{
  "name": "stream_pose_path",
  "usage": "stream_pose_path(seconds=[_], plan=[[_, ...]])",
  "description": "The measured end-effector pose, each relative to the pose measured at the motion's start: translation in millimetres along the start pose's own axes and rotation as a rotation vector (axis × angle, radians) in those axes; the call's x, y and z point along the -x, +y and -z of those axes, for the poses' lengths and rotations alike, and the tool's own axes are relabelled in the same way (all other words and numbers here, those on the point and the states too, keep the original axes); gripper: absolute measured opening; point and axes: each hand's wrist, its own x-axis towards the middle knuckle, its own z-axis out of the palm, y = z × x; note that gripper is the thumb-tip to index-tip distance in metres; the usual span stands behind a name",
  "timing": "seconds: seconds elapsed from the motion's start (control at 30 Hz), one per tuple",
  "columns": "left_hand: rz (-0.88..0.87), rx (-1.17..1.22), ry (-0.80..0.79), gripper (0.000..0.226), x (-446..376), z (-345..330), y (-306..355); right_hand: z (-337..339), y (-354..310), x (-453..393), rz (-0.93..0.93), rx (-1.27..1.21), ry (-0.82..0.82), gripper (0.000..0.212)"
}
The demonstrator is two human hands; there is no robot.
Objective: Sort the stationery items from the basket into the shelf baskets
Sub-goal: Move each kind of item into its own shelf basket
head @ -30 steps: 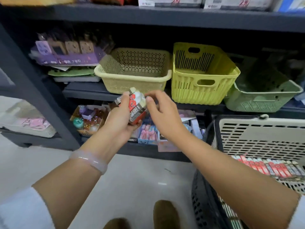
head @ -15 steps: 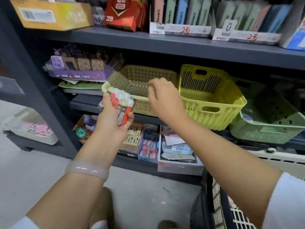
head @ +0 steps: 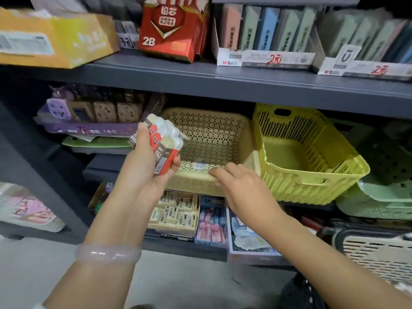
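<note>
My left hand (head: 147, 166) grips a red and white pack of glue sticks (head: 163, 141) and holds it up in front of the left corner of the beige perforated shelf basket (head: 214, 134). My right hand (head: 243, 186) rests on that basket's front rim, fingers curled over the edge. One small item lies on the beige basket's floor. To the right stand a bright yellow slatted basket (head: 312, 157) and a pale green basket (head: 379, 201). The source basket (head: 374, 255), beige mesh with a dark frame, shows at the lower right.
A grey shelf board (head: 223, 85) runs just above the baskets, carrying a red 2B box (head: 171, 30) and notebook displays. A purple display box (head: 89, 117) sits left of the beige basket. Below are trays of erasers (head: 176, 215) and small packets.
My view has moved closer to the shelf. My right hand dropped from inside the beige basket onto its front rim. My left hand lifted the glue stick pack higher toward the basket.
</note>
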Motion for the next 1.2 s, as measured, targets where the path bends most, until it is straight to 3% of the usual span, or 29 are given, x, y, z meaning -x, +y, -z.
stream_pose_path(seconds=[0.1,0.3,0.4,0.5,0.53,0.73,0.97,1.2], plan=[[0.081,0.002,-0.016,0.043,-7,7,1,2,-5,10,-0.021,-0.038,0.005,0.043],[0.082,0.048,-0.060,0.046,-14,15,14,12,-16,9,-0.051,-0.195,0.030,0.031],[0.054,0.044,-0.058,0.045,-6,16,9,25,-36,-4,-0.145,-0.513,0.136,0.030],[-0.020,0.009,-0.059,0.044,-2,14,4,33,-62,-31,-0.200,-0.913,0.165,0.008],[-0.042,-0.006,-0.052,0.043,-1,12,3,32,-67,-40,-0.206,-0.969,0.185,0.012],[-0.225,-0.079,0.074,0.042,-18,0,6,18,-64,-82,-0.213,-0.943,0.249,0.027],[-0.181,-0.073,0.139,0.057,-45,-14,-3,11,-50,-106,-0.341,-0.947,0.134,0.028],[-0.087,0.171,0.038,0.042,-68,-19,16,21,-46,-119,-0.500,-1.444,0.077,0.018]])
